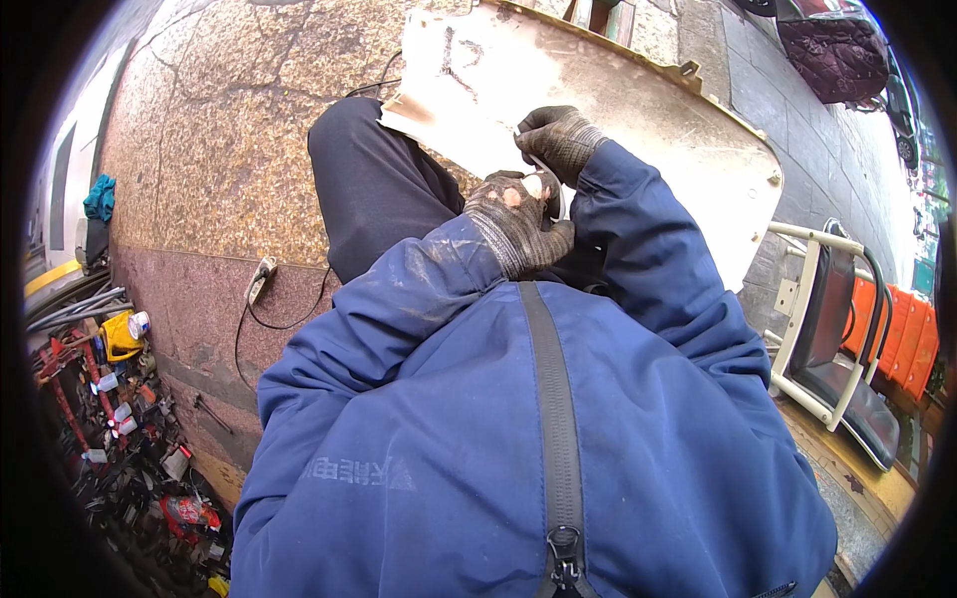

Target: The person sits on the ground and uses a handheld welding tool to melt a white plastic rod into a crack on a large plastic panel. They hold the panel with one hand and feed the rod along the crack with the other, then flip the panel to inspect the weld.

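Outdoors, over stone paving (pixel 229 120) and beside a white panel (pixel 638 130), a thin pale strip (pixel 541 163) slants far-left to near-right, its far end pinched by the right hand (pixel 564 142), the left hand (pixel 510 221) curled alongside, grip indeterminable.

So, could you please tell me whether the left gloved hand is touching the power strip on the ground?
Apart: the head view plainly shows ground and the dark trouser leg between the left hand and the power strip.

Cracked, tan speckled stone paving (pixel 219 149) with a reddish-brown stone band (pixel 189 289) carries a pale oblong power socket (pixel 261 281), its thin black cord (pixel 282 327) and a slender dark rod (pixel 214 415).
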The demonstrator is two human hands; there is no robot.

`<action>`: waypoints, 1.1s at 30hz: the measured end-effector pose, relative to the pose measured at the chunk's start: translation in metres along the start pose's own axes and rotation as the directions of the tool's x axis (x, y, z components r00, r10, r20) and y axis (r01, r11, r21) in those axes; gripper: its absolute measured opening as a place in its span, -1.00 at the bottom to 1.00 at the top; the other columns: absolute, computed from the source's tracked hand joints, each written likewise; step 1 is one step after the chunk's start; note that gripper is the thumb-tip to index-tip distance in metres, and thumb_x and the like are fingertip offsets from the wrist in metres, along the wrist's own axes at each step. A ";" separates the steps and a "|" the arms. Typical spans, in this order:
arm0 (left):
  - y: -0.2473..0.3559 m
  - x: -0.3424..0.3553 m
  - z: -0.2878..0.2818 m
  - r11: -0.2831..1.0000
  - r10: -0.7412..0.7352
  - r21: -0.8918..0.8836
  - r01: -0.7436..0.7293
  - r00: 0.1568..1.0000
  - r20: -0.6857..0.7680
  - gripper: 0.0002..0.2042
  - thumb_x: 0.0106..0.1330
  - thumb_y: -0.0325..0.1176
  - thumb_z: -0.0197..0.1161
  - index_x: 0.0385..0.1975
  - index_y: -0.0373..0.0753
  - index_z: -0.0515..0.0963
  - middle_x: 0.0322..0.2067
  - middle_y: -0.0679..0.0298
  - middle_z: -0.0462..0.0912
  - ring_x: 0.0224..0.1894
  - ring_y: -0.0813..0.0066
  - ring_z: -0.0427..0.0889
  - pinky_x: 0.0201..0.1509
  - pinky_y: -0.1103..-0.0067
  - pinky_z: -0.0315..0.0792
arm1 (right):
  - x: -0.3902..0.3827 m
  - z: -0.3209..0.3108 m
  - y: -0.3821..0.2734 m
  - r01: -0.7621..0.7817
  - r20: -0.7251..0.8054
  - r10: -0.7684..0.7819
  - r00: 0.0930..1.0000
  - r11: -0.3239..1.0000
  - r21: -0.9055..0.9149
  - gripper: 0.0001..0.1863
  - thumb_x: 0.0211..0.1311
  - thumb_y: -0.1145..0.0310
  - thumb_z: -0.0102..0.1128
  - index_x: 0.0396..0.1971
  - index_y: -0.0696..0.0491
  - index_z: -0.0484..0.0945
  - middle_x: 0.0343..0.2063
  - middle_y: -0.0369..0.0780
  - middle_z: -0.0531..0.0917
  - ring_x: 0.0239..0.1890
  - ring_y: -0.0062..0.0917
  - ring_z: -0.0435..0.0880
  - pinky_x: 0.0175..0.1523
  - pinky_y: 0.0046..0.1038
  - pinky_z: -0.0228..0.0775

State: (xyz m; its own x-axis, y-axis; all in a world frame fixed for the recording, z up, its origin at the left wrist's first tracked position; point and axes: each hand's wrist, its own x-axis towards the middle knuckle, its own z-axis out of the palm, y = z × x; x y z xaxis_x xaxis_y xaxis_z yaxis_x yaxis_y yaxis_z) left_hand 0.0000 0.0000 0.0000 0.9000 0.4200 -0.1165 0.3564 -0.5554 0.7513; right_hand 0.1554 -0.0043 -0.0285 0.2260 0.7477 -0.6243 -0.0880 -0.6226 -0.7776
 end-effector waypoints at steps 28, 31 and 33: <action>-0.002 0.003 0.002 0.999 -0.003 -0.036 0.003 1.000 -0.013 -0.74 0.02 -0.24 0.24 -0.42 -0.31 0.47 -0.57 0.14 0.58 -0.45 0.23 0.61 -0.33 0.40 0.49 | 0.012 -0.008 0.006 0.000 0.026 0.002 1.000 0.996 -0.089 -0.91 -0.06 0.50 0.22 -0.48 0.14 0.59 -0.60 -0.21 0.61 -0.56 -0.54 0.56 -0.45 -0.48 0.44; 0.000 0.003 -0.002 0.998 -0.011 -0.063 0.011 1.000 -0.001 -0.75 0.03 -0.25 0.23 -0.43 -0.32 0.46 -0.59 0.15 0.58 -0.47 0.24 0.61 -0.33 0.41 0.49 | 0.011 -0.007 0.004 -0.002 0.012 0.003 1.000 0.995 -0.097 -0.91 -0.05 0.50 0.23 -0.48 0.14 0.59 -0.60 -0.21 0.62 -0.56 -0.54 0.56 -0.46 -0.48 0.44; 0.000 0.004 -0.004 0.994 -0.053 -0.093 0.058 0.997 0.052 -0.71 0.03 -0.19 0.21 -0.40 -0.30 0.46 -0.54 0.12 0.58 -0.40 0.20 0.60 -0.26 0.38 0.47 | 0.010 -0.006 0.001 -0.002 -0.001 0.002 1.000 0.995 -0.097 -0.90 -0.07 0.51 0.22 -0.47 0.17 0.58 -0.61 -0.22 0.60 -0.57 -0.55 0.54 -0.46 -0.49 0.41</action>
State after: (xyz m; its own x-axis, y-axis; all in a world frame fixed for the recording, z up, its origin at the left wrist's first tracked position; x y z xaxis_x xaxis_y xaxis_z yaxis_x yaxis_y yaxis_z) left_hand 0.0027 0.0045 0.0015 0.8916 0.4110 -0.1901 0.3832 -0.4608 0.8005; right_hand 0.1630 0.0010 -0.0355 0.2268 0.7462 -0.6259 0.0063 -0.6438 -0.7652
